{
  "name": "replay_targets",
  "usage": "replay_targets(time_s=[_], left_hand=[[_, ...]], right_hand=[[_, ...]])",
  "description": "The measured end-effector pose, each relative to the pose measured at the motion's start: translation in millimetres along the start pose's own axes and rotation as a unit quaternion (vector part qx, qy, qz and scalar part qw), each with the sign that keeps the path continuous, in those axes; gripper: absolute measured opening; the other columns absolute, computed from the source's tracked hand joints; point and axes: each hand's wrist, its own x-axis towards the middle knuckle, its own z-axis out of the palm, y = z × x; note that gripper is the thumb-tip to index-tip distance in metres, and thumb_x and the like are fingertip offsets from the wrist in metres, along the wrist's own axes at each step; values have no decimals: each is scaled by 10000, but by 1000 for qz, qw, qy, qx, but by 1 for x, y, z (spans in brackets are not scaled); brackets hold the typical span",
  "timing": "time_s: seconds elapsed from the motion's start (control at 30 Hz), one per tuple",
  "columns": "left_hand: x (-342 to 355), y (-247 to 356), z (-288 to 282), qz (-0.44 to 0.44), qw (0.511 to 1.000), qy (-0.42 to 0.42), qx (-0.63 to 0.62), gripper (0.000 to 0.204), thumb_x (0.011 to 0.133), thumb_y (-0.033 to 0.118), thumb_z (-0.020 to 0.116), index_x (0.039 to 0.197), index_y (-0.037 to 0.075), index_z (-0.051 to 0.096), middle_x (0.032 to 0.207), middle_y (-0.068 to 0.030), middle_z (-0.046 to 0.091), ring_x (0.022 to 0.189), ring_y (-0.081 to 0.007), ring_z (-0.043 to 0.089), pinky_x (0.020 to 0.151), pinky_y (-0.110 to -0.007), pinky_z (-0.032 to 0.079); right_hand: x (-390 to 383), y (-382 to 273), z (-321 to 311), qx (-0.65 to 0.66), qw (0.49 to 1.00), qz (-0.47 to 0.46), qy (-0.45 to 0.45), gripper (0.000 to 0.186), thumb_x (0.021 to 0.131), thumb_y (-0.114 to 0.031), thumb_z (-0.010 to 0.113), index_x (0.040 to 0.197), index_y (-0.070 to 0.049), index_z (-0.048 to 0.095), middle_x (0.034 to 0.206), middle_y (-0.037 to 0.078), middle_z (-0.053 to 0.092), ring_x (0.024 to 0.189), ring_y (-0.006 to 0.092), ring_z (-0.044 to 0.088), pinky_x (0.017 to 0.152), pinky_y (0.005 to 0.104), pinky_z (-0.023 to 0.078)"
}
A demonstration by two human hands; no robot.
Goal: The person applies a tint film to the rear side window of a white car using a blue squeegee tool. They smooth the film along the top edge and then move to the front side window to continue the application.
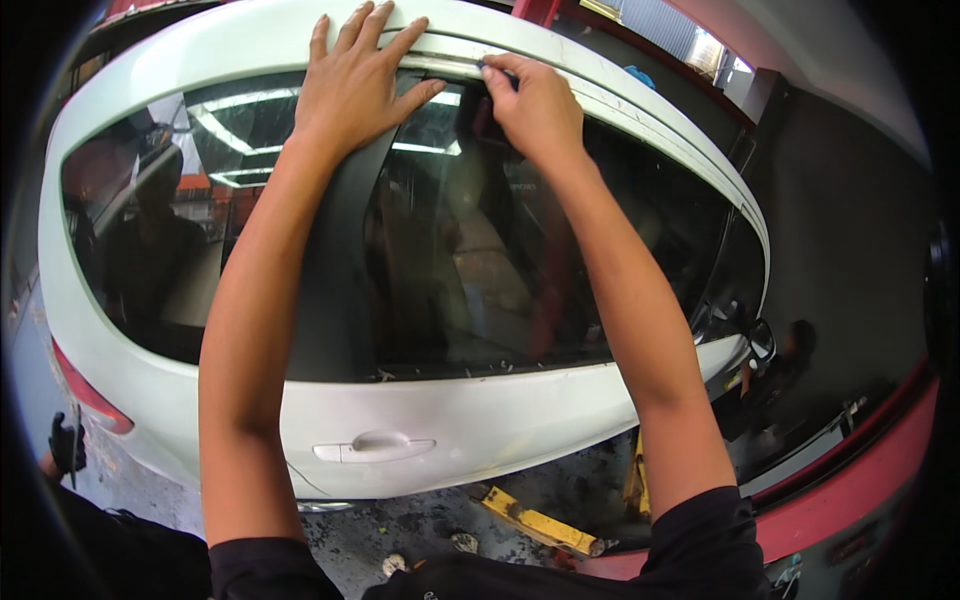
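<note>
A white car (190, 425) stands side-on before me, its dark door window (470, 260) under my raised arms. My left hand (352, 90) lies open with spread fingers on the roof edge, above the black pillar (335, 270) between the windows. To its right, my right hand (538, 108) is closed in a pinch at the pale strip (445, 62) along the top of the door frame. A small dark object (512, 82) shows between its thumb and fingers, mostly hidden; its kind cannot be told.
The white door handle (375, 447) sits below the window. Near the floor, a yellow lift arm (540, 522) reaches under the car. At the far left is another person's black-gloved hand (67, 445). A side mirror (762, 340) sticks out at the right, with a red panel (850, 480) below.
</note>
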Motion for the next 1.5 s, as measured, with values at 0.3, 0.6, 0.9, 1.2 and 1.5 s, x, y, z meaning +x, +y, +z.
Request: replay_targets(time_s=[0.3, 0.6, 0.9, 1.2, 1.5], left_hand=[[-3, -4, -2, 0, 1000, 19, -4, 705, 942, 657, 589, 1534, 284, 508, 1566, -131, 475, 1490, -308, 394, 1248, -556, 204], [-5, -7, -15, -17, 993, -33, -113, 741, 871, 521, 687, 1489, 139, 542, 1542, -244, 466, 1477, -413, 388, 1231, -610, 237], [5, 10, -23, -34, 995, -43, -88, 721, 852, 502, 693, 1494, 205, 550, 1511, -245, 483, 1431, -426, 417, 1207, -615, 266], [1, 0, -12, -12, 997, -25, -75, 742, 846, 516, 693, 1503, 209, 538, 1514, -237, 480, 1424, -426, 420, 1202, -610, 273], [-1, 3, -12, -12, 997, -24, -71, 734, 839, 526, 693, 1479, 189, 567, 1516, -239, 480, 1406, -438, 434, 1211, -591, 268]], right_hand=[[5, -10, -14, -158, 983, -90, -19, 264, 957, -323, 661, 1133, -185, 801, 1026, 123, 759, 935, 363, 721, 819, 469, 562], [18, 10, -20, -72, 990, -93, -74, 275, 965, -359, 661, 1149, -213, 802, 1007, 120, 778, 971, 352, 726, 851, 451, 561], [18, 19, 7, 11, 995, -96, 5, 277, 972, -356, 648, 1136, -189, 796, 1012, 134, 771, 964, 372, 723, 859, 468, 566], [31, 19, -27, -127, 965, -218, -75, 275, 972, -318, 645, 1191, -227, 785, 1063, 117, 765, 994, 342, 719, 864, 456, 564], [32, 21, -28, -96, 974, -167, -119, 313, 981, -338, 642, 1219, -178, 768, 1062, 136, 758, 999, 349, 717, 872, 449, 549]])
